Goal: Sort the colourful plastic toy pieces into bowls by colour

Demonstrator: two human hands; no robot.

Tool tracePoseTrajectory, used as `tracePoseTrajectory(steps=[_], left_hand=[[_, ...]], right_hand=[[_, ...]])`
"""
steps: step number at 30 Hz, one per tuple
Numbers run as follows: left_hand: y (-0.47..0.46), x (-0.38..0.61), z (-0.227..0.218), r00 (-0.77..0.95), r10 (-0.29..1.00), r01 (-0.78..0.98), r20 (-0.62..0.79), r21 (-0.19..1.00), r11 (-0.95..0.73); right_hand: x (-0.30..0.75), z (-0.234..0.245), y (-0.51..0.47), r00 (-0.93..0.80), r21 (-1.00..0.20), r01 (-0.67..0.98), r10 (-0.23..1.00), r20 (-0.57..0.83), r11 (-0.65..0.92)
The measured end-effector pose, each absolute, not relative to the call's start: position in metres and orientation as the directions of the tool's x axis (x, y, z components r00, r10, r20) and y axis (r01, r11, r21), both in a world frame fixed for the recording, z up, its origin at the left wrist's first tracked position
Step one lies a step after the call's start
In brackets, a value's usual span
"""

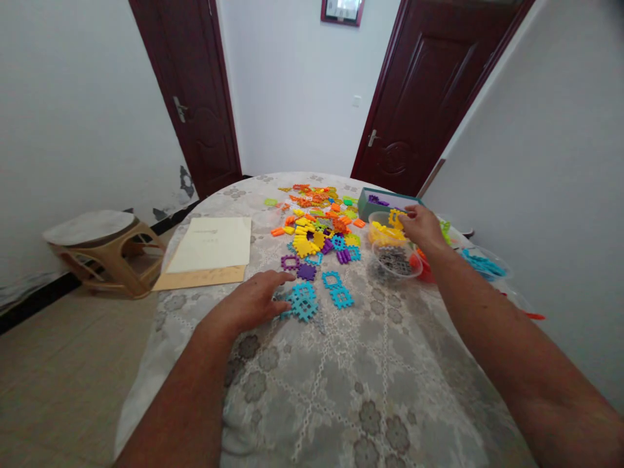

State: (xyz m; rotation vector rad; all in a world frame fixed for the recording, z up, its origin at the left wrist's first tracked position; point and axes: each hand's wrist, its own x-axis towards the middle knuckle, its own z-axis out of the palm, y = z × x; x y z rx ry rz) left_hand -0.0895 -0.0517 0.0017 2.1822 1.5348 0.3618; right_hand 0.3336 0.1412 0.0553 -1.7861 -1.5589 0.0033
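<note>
My right hand (423,226) pinches a yellow square frame piece (396,218) above a clear tub (374,227) that has yellow pieces in it. In front of that tub stands another clear tub of grey pieces (394,260). On the near side of the pile, my left hand (258,299) has its fingers spread, close beside blue interlocking pieces (305,301). Whether its fingertips touch them I cannot tell. Two more blue pieces (336,289) lie to the right, and a purple square piece (307,272) lies just beyond. A mixed pile of yellow, orange and purple pieces (312,237) spreads behind these.
A teal box (364,207) with purple pieces stands at the back right. Farther right are a container of blue pieces (482,263) and some red pieces (425,266). Cream paper (214,244) lies on the left over a brown sheet (199,279). A wooden stool (117,260) stands beside the table.
</note>
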Motion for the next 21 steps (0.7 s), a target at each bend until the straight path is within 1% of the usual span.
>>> tracePoseTrajectory(steps=[2, 4, 5, 6, 8, 10, 11, 13, 15, 17, 21], left_hand=[[-0.055, -0.094, 0.008, 0.345, 0.93, 0.842, -0.129, 0.48, -0.246], [-0.057, -0.096, 0.011, 0.353, 0.92, 0.854, -0.168, 0.46, -0.243], [-0.058, -0.096, 0.013, 0.357, 0.918, 0.858, -0.174, 0.45, -0.249], [-0.058, -0.096, 0.013, 0.36, 0.916, 0.862, -0.177, 0.439, -0.254], [-0.058, -0.095, 0.013, 0.358, 0.915, 0.874, -0.186, 0.411, -0.259], [-0.058, -0.095, 0.011, 0.351, 0.916, 0.889, -0.193, 0.377, -0.262], [-0.058, -0.095, 0.01, 0.349, 0.917, 0.894, -0.194, 0.362, -0.264], [-0.06, -0.094, 0.009, 0.339, 0.92, 0.902, -0.198, 0.347, -0.258], [-0.061, -0.094, 0.008, 0.326, 0.923, 0.902, -0.202, 0.359, -0.24], [-0.062, -0.094, 0.007, 0.316, 0.929, 0.896, -0.193, 0.384, -0.224], [-0.06, -0.095, 0.003, 0.322, 0.934, 0.875, -0.155, 0.426, -0.231]], right_hand=[[0.326, 0.054, 0.128, 0.199, -0.478, 0.87, 0.802, 0.563, 0.119], [0.308, 0.052, 0.099, 0.098, -0.454, 0.861, 0.803, 0.588, 0.227], [0.295, 0.049, 0.081, 0.025, -0.46, 0.843, 0.833, 0.553, 0.28], [0.281, 0.044, 0.061, -0.057, -0.472, 0.822, 0.87, 0.49, 0.32], [0.254, 0.03, 0.022, -0.272, -0.442, 0.8, 0.902, 0.336, 0.406], [0.232, 0.013, -0.01, -0.434, -0.358, 0.802, 0.878, 0.201, 0.478], [0.224, 0.005, -0.022, -0.465, -0.303, 0.82, 0.874, 0.141, 0.485], [0.215, -0.009, -0.037, -0.458, -0.198, 0.866, 0.887, 0.059, 0.46], [0.211, -0.019, -0.042, -0.409, -0.143, 0.901, 0.912, 0.028, 0.409], [0.213, -0.024, -0.041, -0.386, -0.168, 0.907, 0.922, 0.043, 0.387], [0.221, -0.034, -0.035, -0.372, -0.333, 0.858, 0.92, 0.125, 0.392]])
